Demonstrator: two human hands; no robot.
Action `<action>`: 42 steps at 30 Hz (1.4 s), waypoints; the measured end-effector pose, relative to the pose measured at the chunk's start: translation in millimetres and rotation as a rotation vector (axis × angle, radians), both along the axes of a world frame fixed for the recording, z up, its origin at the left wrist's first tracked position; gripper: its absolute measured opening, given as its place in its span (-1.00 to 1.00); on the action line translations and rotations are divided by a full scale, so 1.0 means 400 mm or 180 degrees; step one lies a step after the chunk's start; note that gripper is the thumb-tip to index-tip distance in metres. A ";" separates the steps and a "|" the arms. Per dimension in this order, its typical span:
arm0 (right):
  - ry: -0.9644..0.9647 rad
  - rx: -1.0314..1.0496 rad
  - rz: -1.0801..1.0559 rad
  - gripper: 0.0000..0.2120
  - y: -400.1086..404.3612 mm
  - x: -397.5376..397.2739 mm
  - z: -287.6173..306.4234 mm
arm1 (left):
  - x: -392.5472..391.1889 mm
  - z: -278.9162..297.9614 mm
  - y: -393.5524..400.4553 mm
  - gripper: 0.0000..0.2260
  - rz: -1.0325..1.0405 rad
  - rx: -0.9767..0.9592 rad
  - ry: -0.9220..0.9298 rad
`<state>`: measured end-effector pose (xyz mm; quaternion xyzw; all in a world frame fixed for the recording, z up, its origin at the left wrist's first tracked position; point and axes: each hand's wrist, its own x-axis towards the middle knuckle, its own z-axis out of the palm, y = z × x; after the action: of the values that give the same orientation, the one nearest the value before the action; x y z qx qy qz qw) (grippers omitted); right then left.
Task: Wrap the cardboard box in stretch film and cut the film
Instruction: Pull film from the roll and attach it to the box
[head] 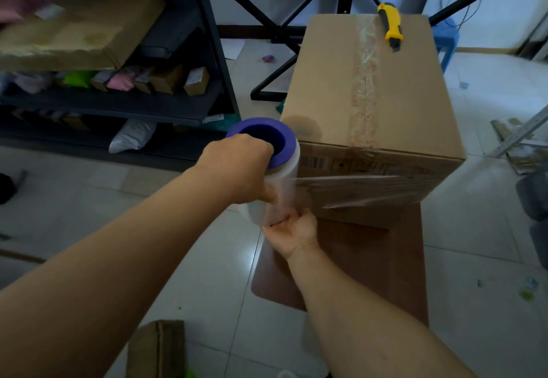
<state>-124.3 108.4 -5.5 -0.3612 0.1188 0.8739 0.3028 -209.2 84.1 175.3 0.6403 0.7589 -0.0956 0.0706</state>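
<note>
Box [367,87] far sides hidden; left hand [237,167] fingers behind roll [272,176]

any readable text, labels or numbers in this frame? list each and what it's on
None can be read.
Cardboard box, near side just under the top edge: a barcode strip and dark printed marks, too blurred to read.
Small boxes on the shelf: pale labels, too small to read.
Yellow utility knife on the box top: no visible text.
Stretch film roll with purple core: no print visible.
</note>
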 end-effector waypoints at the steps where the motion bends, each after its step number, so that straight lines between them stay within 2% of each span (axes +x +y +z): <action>1: 0.0015 -0.0012 0.0007 -0.49 0.004 -0.005 -0.005 | -0.005 -0.003 0.003 -0.62 0.0002 -0.0036 0.0003; 5: 0.0333 0.0136 0.0231 -0.60 0.010 -0.025 -0.012 | -0.035 -0.011 0.007 -0.62 0.0236 -0.0103 -0.0088; 9: 0.0494 0.0165 0.0251 -0.58 0.017 -0.049 -0.012 | -0.071 -0.007 0.021 -0.62 0.0285 -0.0080 -0.0184; 13: 0.0486 0.0098 0.0188 -0.59 0.020 -0.066 -0.021 | -0.092 -0.013 0.033 -0.62 0.0233 -0.0197 -0.0113; 18: 0.0776 0.0273 0.0099 -0.58 0.024 -0.094 -0.011 | -0.128 -0.019 0.070 -0.58 0.0205 -0.0118 0.0016; 30: 0.0651 0.0333 -0.0744 -0.69 0.042 -0.190 0.013 | -0.207 -0.015 0.167 -0.55 -0.0373 0.0008 0.0051; 35: 0.0549 0.0297 -0.0848 -0.60 0.070 -0.216 -0.037 | -0.221 -0.027 0.204 -0.55 -0.0418 -0.0111 0.0046; 42: 0.0532 0.0311 -0.0955 -0.59 0.089 -0.236 -0.079 | -0.227 -0.054 0.226 -0.56 -0.0437 -0.0079 0.0102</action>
<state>-218.6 143.9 -37.0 -0.2504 0.1535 0.8506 0.4361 -299.9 174.5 153.6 0.6883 0.7129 -0.1199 0.0597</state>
